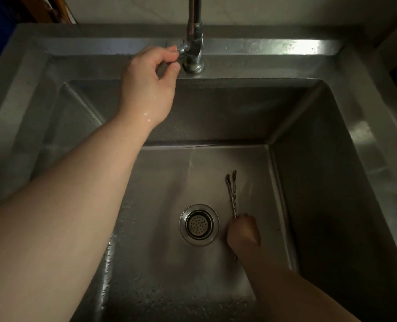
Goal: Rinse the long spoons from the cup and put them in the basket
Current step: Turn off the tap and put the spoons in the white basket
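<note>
Nearest the camera, the person's right forearm is reaching down into the steel sink [332, 182] from the lower right, and the right hand [244, 233] is curling into a fist low over the basin floor, gripping the long spoons [232, 194] by their twisted handles. The spoons are sticking out of the top of that fist and pointing away from the person — two slim stems lying close together, their small bowls side by side at the far end, just above the sink bottom near the right wall. A short bit of handle is also showing below the fist, against the wrist. Just to the left of the hand, the round drain strainer [199, 224] is sitting in the basin floor, apart from the spoons. Water droplets are beading on the near left part of the floor. Farther off, the left arm is stretching across the left side of the basin toward the back ledge, its wrist glistening wet. The left hand [151, 73] is closing its fingers and thumb round the small lever at the base of the tap [194, 54], which is standing upright on the rear rim — well apart from the spoons below.
</note>
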`<action>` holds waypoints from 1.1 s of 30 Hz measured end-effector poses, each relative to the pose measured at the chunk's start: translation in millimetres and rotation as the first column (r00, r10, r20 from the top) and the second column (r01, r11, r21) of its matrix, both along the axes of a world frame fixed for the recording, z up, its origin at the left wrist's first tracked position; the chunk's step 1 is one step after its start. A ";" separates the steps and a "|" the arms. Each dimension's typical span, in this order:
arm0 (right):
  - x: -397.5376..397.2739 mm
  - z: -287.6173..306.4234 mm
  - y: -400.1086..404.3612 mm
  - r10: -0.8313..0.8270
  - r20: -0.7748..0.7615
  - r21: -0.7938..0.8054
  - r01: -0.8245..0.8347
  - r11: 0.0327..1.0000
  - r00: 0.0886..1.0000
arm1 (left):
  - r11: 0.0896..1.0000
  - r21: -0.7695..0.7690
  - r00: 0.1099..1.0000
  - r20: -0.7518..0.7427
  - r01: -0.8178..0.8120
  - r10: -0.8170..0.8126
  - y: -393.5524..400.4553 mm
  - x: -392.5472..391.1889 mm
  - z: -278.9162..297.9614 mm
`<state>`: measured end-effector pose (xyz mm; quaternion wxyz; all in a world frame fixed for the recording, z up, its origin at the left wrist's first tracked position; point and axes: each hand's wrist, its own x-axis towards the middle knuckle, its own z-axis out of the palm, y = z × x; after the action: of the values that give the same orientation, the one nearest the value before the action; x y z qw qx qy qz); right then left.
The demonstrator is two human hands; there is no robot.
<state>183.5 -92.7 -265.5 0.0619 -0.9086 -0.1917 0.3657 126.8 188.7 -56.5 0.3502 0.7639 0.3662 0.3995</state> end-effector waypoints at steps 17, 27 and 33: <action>-28.0 53.4 10.1 -0.139 -0.113 0.321 0.169 0.932 0.984 | 0.999 0.044 0.990 -0.136 -0.027 0.032 -17.3 -1.0 8.5; -32.1 157.1 7.2 -0.170 -0.241 0.595 0.284 0.752 0.955 | 0.969 -0.205 0.973 -0.210 -0.140 0.096 -66.3 -12.7 22.8; -24.5 229.0 -12.8 -0.215 -0.300 0.681 0.367 0.634 0.929 | 0.739 -0.667 0.996 -0.061 -0.093 0.070 -135.2 -19.3 40.3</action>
<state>159.0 -105.5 -36.6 0.4931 -0.7881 -0.1643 0.3297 107.5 53.5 -16.3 0.5771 0.5771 0.5235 0.2445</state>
